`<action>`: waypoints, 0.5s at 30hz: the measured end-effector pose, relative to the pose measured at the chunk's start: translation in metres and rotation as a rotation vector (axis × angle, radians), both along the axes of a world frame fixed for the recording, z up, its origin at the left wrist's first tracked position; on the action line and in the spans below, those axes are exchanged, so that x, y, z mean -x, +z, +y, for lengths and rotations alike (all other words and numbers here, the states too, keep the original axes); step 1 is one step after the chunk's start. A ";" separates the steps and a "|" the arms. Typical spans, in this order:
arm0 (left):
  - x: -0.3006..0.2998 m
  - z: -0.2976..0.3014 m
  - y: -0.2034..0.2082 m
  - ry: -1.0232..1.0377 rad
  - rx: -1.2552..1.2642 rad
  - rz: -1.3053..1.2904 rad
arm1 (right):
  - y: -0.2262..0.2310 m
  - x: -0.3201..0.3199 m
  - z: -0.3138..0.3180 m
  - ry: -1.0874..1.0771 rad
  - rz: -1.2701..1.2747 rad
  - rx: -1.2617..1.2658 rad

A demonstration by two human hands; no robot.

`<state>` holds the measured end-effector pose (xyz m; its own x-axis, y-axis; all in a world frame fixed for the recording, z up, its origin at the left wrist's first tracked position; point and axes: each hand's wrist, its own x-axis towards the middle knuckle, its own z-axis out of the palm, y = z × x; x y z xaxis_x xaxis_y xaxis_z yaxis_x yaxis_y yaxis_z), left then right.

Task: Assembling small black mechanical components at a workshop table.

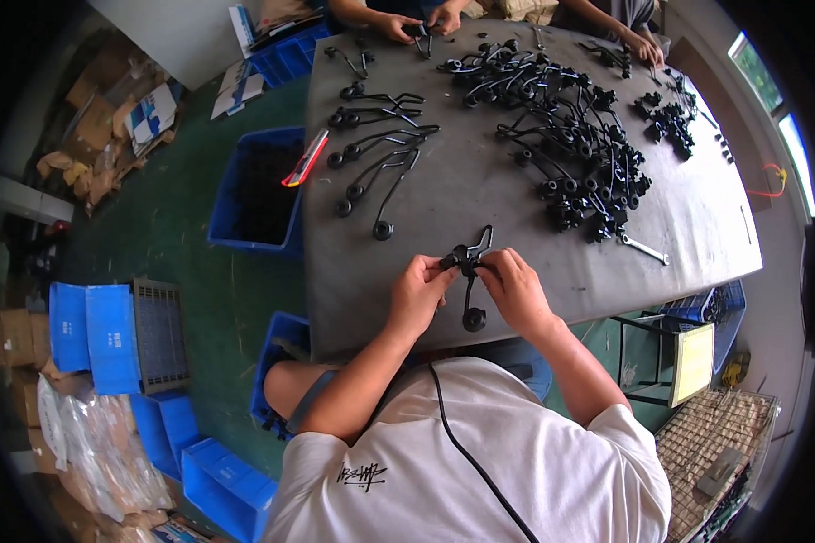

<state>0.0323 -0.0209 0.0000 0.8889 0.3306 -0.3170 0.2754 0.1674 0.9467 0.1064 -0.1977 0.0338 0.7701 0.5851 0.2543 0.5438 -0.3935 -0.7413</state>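
Near the front edge of the grey table (570, 294), I hold a black part (466, 260) with a bent rod loop at its far side and a rod ending in a round knob hanging toward me. My left hand (419, 291) pinches its left side, and my right hand (516, 288) pinches its right side. Its middle is partly covered by my fingers. Beyond my left hand, several black bent rods (385, 188) with round ends lie in a loose column. A large pile of similar black parts (580, 163) spreads beyond my right hand.
A wrench (645, 250) lies right of the pile. A red utility knife (306, 158) rests at the table's left edge, over a blue bin (254, 185) of dark parts. Co-workers' hands (398, 25) and another hand (645, 47) handle parts at the far side. A wire-mesh rack (711, 452) stands right.
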 end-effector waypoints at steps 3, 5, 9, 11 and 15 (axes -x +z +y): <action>0.000 -0.002 -0.002 0.021 0.012 -0.045 | -0.006 0.001 -0.001 0.009 0.109 -0.070; 0.000 -0.002 -0.002 0.022 0.007 -0.045 | -0.004 0.000 -0.001 0.048 0.021 -0.092; 0.000 -0.002 0.001 0.011 -0.011 -0.039 | 0.000 0.003 -0.002 0.036 -0.071 -0.072; -0.001 -0.003 0.002 0.007 -0.032 -0.031 | -0.002 0.001 -0.004 0.029 -0.026 -0.037; -0.002 -0.003 -0.002 0.015 -0.033 -0.065 | 0.002 0.002 -0.005 0.041 -0.096 0.029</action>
<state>0.0347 -0.0239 -0.0021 0.9024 0.3530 -0.2472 0.2106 0.1392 0.9676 0.1042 -0.2027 0.0357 0.7183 0.6235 0.3087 0.6280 -0.3900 -0.6734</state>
